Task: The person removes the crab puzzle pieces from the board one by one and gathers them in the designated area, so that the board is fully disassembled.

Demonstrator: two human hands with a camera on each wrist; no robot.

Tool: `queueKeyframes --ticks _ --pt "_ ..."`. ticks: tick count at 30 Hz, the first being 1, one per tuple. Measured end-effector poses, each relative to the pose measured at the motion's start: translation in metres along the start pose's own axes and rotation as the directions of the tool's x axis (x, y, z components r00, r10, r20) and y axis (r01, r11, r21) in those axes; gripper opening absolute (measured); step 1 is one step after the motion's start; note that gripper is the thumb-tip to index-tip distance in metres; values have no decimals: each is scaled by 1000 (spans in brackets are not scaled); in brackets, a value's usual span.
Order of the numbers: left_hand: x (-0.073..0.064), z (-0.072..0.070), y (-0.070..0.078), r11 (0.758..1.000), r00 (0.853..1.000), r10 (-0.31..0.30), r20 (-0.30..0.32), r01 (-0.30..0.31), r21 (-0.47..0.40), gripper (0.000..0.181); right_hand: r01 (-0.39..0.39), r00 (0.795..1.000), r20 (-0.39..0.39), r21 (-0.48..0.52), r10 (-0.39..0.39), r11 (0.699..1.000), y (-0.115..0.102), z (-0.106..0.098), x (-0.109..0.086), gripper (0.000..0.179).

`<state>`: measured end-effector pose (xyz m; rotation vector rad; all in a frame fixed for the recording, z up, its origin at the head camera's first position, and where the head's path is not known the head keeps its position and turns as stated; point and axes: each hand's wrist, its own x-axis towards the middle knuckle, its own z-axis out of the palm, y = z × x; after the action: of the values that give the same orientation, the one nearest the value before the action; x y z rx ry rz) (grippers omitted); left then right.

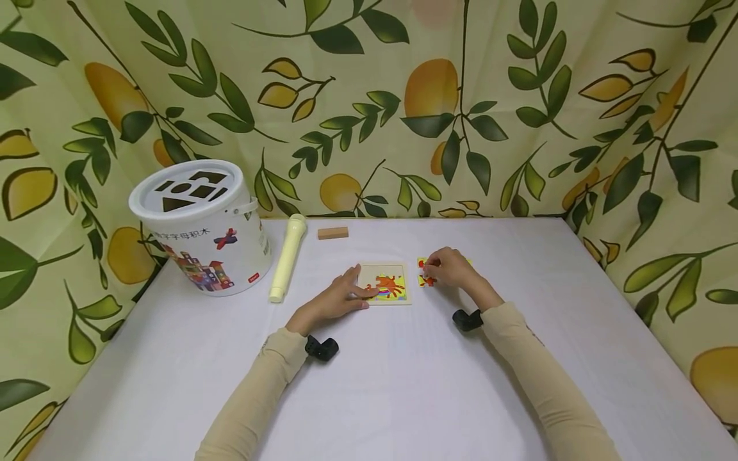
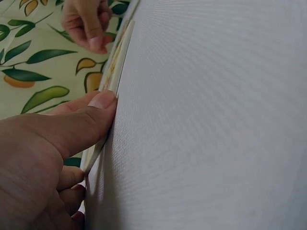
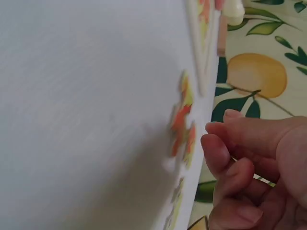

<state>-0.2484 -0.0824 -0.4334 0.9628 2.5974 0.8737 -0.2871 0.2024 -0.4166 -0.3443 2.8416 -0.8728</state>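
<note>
In the head view, the left hand (image 1: 333, 299) holds the left end of a wooden jigsaw puzzle tray (image 1: 376, 271), which lies on the white tablecloth (image 1: 392, 378) between the 2 hands. Fitted pieces (image 1: 392, 287) with an orange figure fill the lower right of the tray, while bare wood shows toward the upper left. The right hand (image 1: 452, 267) is over loose puzzle pieces (image 1: 427, 280) just beyond the tray's right side. A lidded block bucket (image 1: 242, 256) stands well apart to the left (no hindrance to either hand).

In the left wrist view, the thumb rests along the tray's near rim, with 3 bent fingers around its left end. That hold seems right: light, steady pressure on the frame should stop it sliding, and the fingertips are best kept off the fitted pieces.

In the right wrist view, the right hand's fingers are bent and their tips drawn close together. No piece shows between them, but whether they pinch one cannot be told. At least 2 pieces lie near those fingertips. Taking 1 by its edges, turning it to match the picture, then lowering it flat would probably seat it without disturbing its neighbours.
</note>
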Motion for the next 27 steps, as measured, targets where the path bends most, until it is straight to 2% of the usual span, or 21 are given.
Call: queueKeyframes --ticks 4,9,12,17,22,27 --pt "-1 -1 -1 1000 1000 -12 -4 12 -12 37 28 999 43 90 -32 996 -18 7 8 22" --pt "-1 -1 -2 1000 1000 0 -4 0 -14 37 17 992 122 182 -40 983 -37 25 18 26" --pt "-1 0 -2 1000 1000 1 -7 -1 -20 37 45 988 135 170 -68 984 -44 37 22 25" --pt "0 3 -1 1000 1000 -13 -7 12 -19 36 87 991 95 90 -95 992 -48 49 22 21" --pt "-1 4 -3 1000 1000 -23 -16 23 -12 35 111 991 61 72 -116 991 -53 53 20 19" --pt "-1 3 -1 998 998 -44 -33 43 -45 36 144 988 51 55 -146 988 -54 53 19 16"
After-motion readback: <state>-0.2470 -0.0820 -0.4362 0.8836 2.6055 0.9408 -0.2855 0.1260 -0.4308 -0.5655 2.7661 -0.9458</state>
